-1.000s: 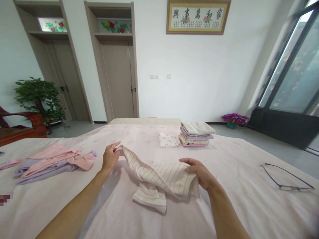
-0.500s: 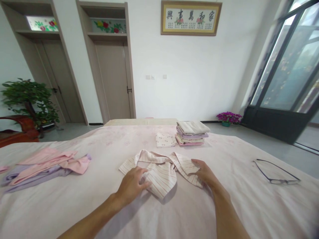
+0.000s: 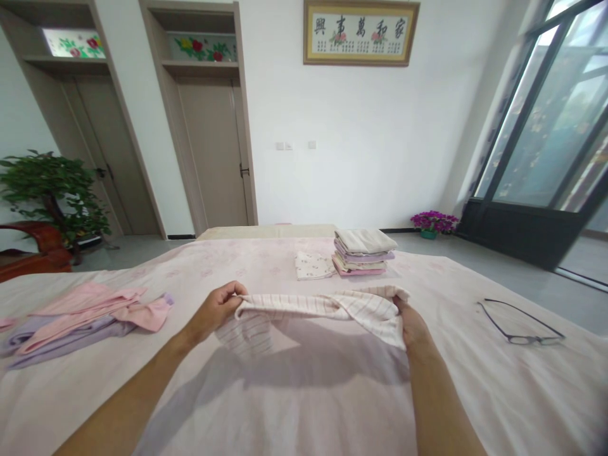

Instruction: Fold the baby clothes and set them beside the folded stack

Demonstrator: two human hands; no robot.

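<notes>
A small white garment with thin brown stripes (image 3: 297, 306) is stretched between my two hands, held above the bed; I cannot tell whether it is a top or another piece of clothing. My left hand (image 3: 219, 310) pinches its left end between thumb and fingers, and a loose striped part hangs below that hand. My right hand (image 3: 412, 320) is closed on the right end, where a striped flap droops toward the bed. The garment casts a shadow on the pale pink bedsheet (image 3: 294, 405).
A stack of folded clothes (image 3: 363, 252) stands at the back, with a folded patterned cloth (image 3: 313, 266) at its left. Pink and lilac clothes (image 3: 90, 320) lie on the left. Eyeglasses (image 3: 527, 339) rest on the right side of the bed.
The striped garment was lying crumpled on the bed and is now lifted and pulled wide. My left hand has moved left and up, closing on its end; my right hand has moved slightly right.
</notes>
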